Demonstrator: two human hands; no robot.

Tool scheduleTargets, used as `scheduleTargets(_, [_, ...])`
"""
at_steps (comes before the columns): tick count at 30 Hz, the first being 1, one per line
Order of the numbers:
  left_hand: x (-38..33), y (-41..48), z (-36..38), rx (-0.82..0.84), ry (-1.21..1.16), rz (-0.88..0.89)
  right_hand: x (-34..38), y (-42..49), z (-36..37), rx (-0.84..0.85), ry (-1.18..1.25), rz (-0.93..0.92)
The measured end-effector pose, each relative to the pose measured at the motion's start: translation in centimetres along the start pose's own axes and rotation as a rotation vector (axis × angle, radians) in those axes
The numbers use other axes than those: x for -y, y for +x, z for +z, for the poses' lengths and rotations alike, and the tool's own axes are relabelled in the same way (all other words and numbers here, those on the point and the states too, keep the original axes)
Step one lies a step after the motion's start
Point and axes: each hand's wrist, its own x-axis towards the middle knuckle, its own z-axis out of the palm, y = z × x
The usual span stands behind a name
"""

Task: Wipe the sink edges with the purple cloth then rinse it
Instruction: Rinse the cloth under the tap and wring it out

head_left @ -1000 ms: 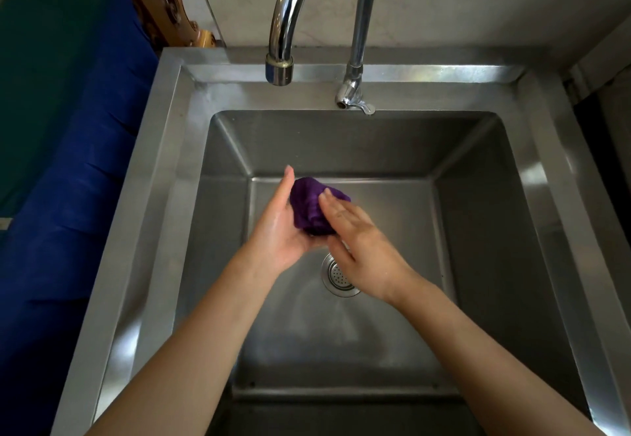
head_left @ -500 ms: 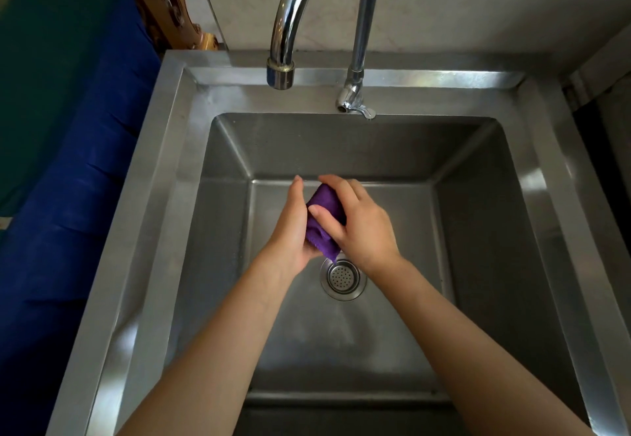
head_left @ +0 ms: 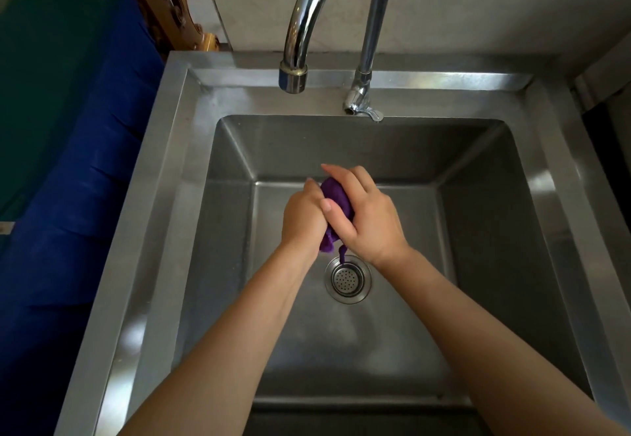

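**Wringing the purple cloth over the drain: grip going from loose to clamped**

Referencing everything to the drain strainer (head_left: 347, 278), going left to right.

- Well left of the strainer: seeing the sink rim (head_left: 160, 217) bare and glossy, with no wiping going on there. Judging the wipe step done.
- Just above-left of the strainer: wrapping the left hand (head_left: 302, 217) round the cloth's left side, fingers curled and clamped on it. Changing from the flat, open palm of a second ago.
- Directly above the strainer: squashing the purple cloth (head_left: 336, 198) into a tight wad between both hands, thin tail dangling toward the strainer. Cannot tell whether touching it. Shrinking from the looser lump of a second ago.
- Just above-right of the strainer: closing the right hand (head_left: 372, 224) over the cloth's top and right side, thumb lying across the front, fingers clamped on it. Moving on from fingertip pressing a second ago to a full grip.
- Far above the strainer: not seeing any stream leaving the faucet spout (head_left: 293, 77), tap lever (head_left: 370, 114) untouched.

Reading this as squeezing water out, so probably nearing the end of the rinse or pausing between wettings. Not claiming which.
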Motion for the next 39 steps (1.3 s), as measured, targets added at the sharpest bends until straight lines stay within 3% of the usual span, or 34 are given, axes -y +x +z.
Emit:
scheduleTargets(4, [-0.1,-0.2,-0.7,-0.109,0.159,0.131,0.0,0.8,0.5,-0.037,-0.011,-0.010])
scheduleTargets(11, [0.5,0.1,-1.2,-0.149,0.198,0.128,0.0,1.8,1.5,0.018,0.002,-0.031])
scheduleTargets(15, [0.4,0.0,-1.0,-0.234,0.391,0.260,-0.1,2.0,2.2,0.037,0.000,0.159])
scheduleTargets(20, [1.5,1.6,-1.4,-0.228,0.602,0.417,-0.3,2.3,3.3,0.194,0.070,0.453])
scheduleTargets(27, [1.9,2.4,-1.8,-0.175,0.729,0.501,-1.2,2.8,4.9,0.320,0.307,0.797])
scheduleTargets(30, [2.1,2.5,-1.9,-0.162,0.749,0.538,-1.2,2.6,5.3,0.317,0.348,0.830])
scheduleTargets(33, [2.1,2.4,-1.9,-0.146,0.741,0.459,-1.4,2.8,5.2,0.358,0.264,0.789])
scheduleTargets(35, [2.5,3.1,-2.1,-0.093,0.673,0.282,-1.6,2.8,4.5,0.430,0.225,0.735])
scheduleTargets(37, [2.9,3.9,-2.5,-0.032,0.457,0.097,-1.8,2.1,3.6,0.432,0.208,0.598])
scheduleTargets(39, [2.6,3.7,-2.6,0.049,0.153,-0.060,-1.5,1.4,2.7,0.400,0.129,0.328])
